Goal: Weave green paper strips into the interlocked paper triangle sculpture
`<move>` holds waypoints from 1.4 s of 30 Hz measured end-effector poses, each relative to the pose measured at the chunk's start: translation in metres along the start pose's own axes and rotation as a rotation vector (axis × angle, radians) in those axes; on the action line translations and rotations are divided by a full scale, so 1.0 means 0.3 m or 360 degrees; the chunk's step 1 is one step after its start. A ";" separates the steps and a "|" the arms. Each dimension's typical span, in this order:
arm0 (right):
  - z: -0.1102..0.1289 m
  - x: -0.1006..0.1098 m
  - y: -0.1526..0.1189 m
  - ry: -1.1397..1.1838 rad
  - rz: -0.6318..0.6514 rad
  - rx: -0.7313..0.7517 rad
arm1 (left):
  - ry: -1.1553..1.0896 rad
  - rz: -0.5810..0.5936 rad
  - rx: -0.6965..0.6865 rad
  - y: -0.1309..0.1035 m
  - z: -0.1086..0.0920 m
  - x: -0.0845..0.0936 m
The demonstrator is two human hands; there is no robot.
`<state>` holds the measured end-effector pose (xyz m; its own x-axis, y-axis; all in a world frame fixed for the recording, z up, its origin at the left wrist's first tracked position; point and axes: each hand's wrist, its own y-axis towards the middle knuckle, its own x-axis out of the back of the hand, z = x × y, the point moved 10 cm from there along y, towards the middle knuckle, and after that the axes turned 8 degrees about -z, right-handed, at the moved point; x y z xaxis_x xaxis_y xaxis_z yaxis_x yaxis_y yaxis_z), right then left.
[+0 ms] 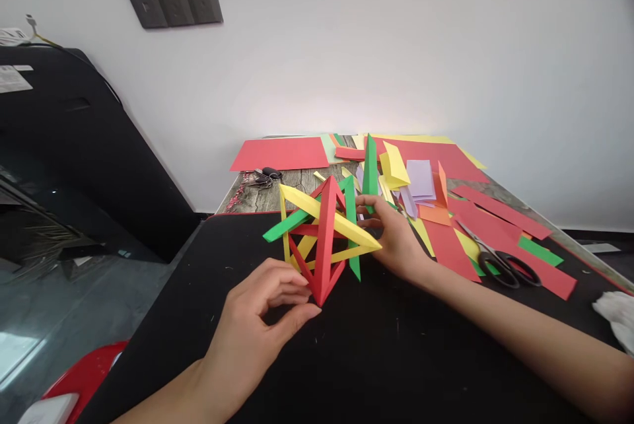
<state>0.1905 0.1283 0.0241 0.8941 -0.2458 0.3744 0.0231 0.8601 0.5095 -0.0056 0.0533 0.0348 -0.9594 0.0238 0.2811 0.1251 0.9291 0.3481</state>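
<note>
A star-shaped open paper model (325, 239), made of interlaced folded red, yellow and green strips, stands over the black mat in the middle of the head view. My left hand (260, 315) grips its lower red corner, thumb at the tip and fingers on the left side. On the far right side my right hand (396, 236) curls its fingers around the model by the green and yellow strips; its fingertips are partly hidden behind the paper. Just behind rises an upright folded green strip (370, 173).
Black-handled scissors (500, 265) lie on red paper strips (500, 232) at the right. Folded yellow (395, 166) and purple paper (421, 179), red sheets (282, 154) and keys (265, 177) lie toward the wall. A crumpled white tissue (617, 315) is at the right edge.
</note>
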 end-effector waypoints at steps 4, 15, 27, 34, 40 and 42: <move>-0.043 0.013 -0.009 0.0042 0.0063 -0.0061 | 0.0266 -0.0102 -0.0455 -0.008 -0.098 0.043; -0.052 0.161 -0.148 0.0250 -0.0274 -0.0388 | 0.0267 0.0157 -0.0012 0.330 0.098 0.079; -0.028 0.060 -0.099 0.0709 -0.0098 -0.0448 | 0.0186 0.0060 -0.0074 0.279 0.053 0.101; -0.029 0.028 -0.038 0.0687 -0.0067 -0.0470 | 0.0131 -0.0065 -0.0014 0.253 0.041 0.138; -0.048 -0.003 -0.037 0.0670 0.0015 -0.0462 | 0.0237 -0.0183 -0.0107 0.220 0.059 0.178; -0.056 -0.007 -0.040 0.0666 0.0023 -0.0471 | 0.0240 -0.0167 -0.0127 0.208 0.076 0.176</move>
<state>0.1959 0.1259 0.0043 0.9963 -0.0854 0.0068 0.0812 0.9667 0.2426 -0.0543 0.1211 0.0510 -0.9202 -0.1325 0.3683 0.0521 0.8912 0.4506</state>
